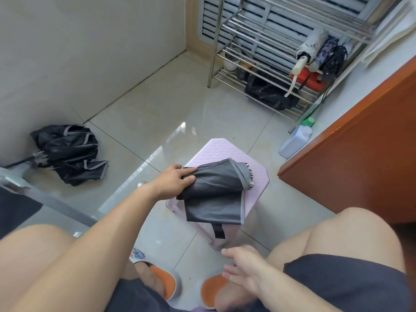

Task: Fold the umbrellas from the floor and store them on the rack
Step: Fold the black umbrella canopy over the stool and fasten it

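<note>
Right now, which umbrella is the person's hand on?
The grey umbrella lying on the pink stool, under the left hand. The black one lies untouched on the floor; others sit on the rack.

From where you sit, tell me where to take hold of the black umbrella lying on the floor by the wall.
Grip the black umbrella at its rib-tip end, at the lower left of the heap, probably with the left hand, coming from its open floor side. The canopy is loose, crumpled cloth that would only bunch, and the wall closes off the far side. The handle is not visible.
</note>
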